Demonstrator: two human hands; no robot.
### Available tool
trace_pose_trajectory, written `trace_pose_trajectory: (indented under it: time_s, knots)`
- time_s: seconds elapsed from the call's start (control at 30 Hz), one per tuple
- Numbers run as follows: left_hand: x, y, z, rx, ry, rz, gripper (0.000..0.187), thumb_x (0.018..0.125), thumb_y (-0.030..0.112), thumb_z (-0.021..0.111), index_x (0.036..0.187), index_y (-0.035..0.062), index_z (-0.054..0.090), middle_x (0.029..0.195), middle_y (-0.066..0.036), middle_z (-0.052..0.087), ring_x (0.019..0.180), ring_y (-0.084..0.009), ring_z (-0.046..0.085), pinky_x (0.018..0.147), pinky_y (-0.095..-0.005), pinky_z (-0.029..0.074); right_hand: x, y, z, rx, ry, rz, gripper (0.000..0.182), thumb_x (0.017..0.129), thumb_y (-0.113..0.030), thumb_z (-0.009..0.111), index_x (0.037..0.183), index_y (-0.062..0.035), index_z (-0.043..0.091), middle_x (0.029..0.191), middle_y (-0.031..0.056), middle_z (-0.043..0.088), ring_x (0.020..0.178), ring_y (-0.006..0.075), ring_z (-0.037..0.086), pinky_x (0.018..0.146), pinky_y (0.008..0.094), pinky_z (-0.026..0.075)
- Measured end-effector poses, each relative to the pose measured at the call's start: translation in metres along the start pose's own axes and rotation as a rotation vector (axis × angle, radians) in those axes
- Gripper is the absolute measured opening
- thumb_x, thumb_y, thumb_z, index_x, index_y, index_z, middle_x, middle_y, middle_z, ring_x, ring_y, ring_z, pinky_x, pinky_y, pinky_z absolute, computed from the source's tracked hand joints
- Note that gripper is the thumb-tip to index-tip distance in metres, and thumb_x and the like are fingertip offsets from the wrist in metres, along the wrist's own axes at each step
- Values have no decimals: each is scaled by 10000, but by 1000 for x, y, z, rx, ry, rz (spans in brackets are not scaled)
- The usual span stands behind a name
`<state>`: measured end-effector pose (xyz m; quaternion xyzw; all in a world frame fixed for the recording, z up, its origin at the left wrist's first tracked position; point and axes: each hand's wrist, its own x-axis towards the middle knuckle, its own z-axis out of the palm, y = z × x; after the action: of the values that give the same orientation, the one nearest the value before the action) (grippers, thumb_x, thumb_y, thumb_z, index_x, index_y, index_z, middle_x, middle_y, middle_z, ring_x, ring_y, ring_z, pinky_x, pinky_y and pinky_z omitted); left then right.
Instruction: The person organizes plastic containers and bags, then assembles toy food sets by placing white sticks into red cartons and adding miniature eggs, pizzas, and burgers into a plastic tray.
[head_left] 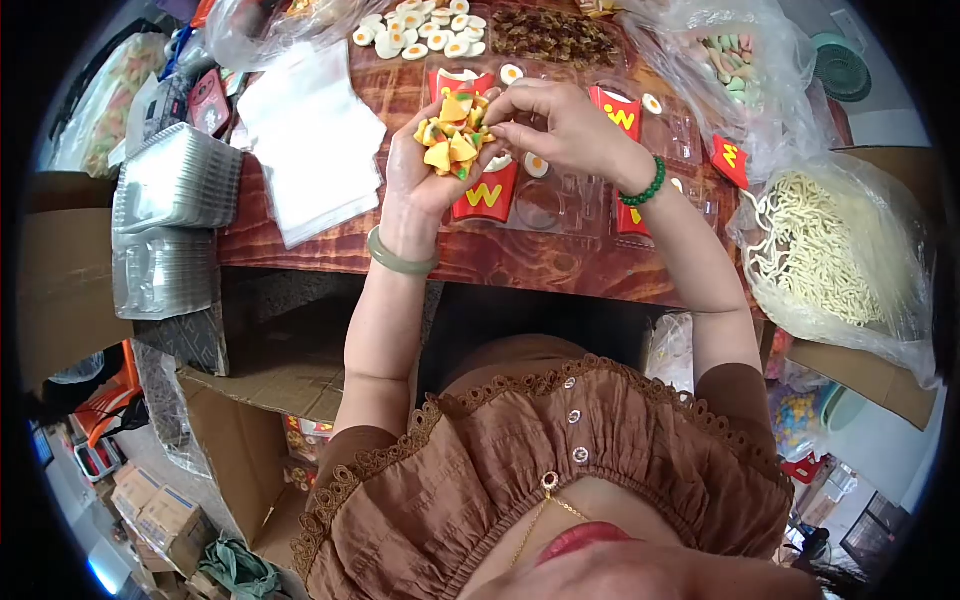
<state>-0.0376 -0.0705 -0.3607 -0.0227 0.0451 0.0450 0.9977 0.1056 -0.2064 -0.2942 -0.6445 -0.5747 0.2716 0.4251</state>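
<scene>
My left hand (405, 165), with a pale bangle at its wrist, is cupped palm up under a pile of yellow candies (455, 135) with green and red parts. My right hand (555, 122), wearing a green bead bracelet, reaches in from the right. Its thumb and fingertips are pinched together at the pile's edge; whether a piece is between them is hidden. Just below the hands, a red carton with a yellow W (485, 197) sits in a clear plastic tray (550, 215). Beside it lies a fried-egg-shaped candy (536, 165).
Egg-shaped candies (425, 28) and brown candies (555, 38) are heaped at the back. Clear bags (310, 140) lie left, beside stacked plastic containers (175, 190). A bag of pale noodle-like strands (825, 250) hangs over the right edge, near a red carton (729, 160).
</scene>
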Motion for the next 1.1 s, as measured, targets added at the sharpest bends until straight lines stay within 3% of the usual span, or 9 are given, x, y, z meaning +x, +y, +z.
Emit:
trace_pose_trajectory:
  time_s: [0.1, 0.17, 0.33, 0.43, 0.53, 0.6, 0.7, 0.9, 1.1]
  knots:
    - [2, 3, -3, -31, -82, -49, 458, 966, 271, 327, 1293, -45, 380, 1278, -205, 479, 1172, -317, 486, 1002, -464, 389, 3, 8, 0, -246, -56, -181, 108, 867, -82, 576, 944, -8, 590, 878, 39, 619, 790, 99, 590, 712, 266, 492]
    - [0, 2, 4, -54, -105, -13, 459, 964, 265, 333, 1297, -48, 370, 1284, -214, 470, 1181, -317, 479, 1015, -464, 382, 2, 21, 8, 178, 113, -108, 123, 897, -96, 550, 984, -14, 580, 872, 28, 620, 760, 72, 576, 665, 226, 484]
    - [2, 1, 10, -17, 12, 59, 465, 964, 262, 328, 1308, -50, 353, 1298, -221, 455, 1200, -316, 464, 1026, -461, 376, 3, 22, -2, 525, 185, 152, 167, 898, -178, 583, 985, -37, 598, 791, -17, 606, 636, -6, 512, 514, 137, 406]
    - [2, -1, 11, -34, -39, 51, 461, 964, 259, 330, 1309, -45, 356, 1297, -218, 458, 1197, -315, 467, 1020, -458, 383, 2, 19, 1, 346, 159, 217, 173, 890, -160, 595, 982, -14, 591, 805, -3, 623, 665, 23, 557, 550, 158, 457]
    - [4, 1, 4, -64, -102, 35, 451, 963, 257, 339, 1305, -34, 370, 1287, -203, 475, 1179, -312, 483, 1005, -450, 400, 3, 16, 7, 240, 221, 0, 169, 875, -125, 612, 987, -1, 587, 817, 18, 639, 709, 56, 602, 610, 189, 504]
    - [5, 1, 2, -83, -155, 12, 446, 963, 258, 342, 1303, -28, 379, 1281, -192, 485, 1170, -310, 491, 996, -445, 409, -2, 9, 8, 400, 97, 214, 200, 856, -63, 623, 1042, -2, 581, 948, 43, 635, 888, 69, 594, 756, 211, 506]
    - [6, 2, 1, -93, -76, 26, 437, 961, 261, 350, 1294, -18, 398, 1273, -175, 499, 1155, -301, 503, 978, -435, 423, -1, 19, 16, 433, 186, 179, 170, 847, -65, 633, 988, 17, 585, 860, 55, 644, 776, 83, 619, 671, 217, 529]
    - [7, 7, -9, -30, -108, 32, 424, 959, 260, 365, 1278, -14, 415, 1263, -175, 504, 1151, -298, 506, 974, -429, 429, 2, 19, 17, 462, 101, 263, 196, 842, -47, 636, 1021, -3, 569, 994, 45, 621, 874, 73, 602, 746, 203, 515]
    - [8, 11, 5, -88, -2, 106, 465, 959, 225, 340, 1338, -41, 302, 1346, -245, 376, 1243, -410, 388, 1018, -464, 394, 6, 35, -10, 434, 212, 77, 168, 863, -72, 614, 1015, -18, 568, 919, 8, 630, 820, 64, 596, 709, 215, 506]
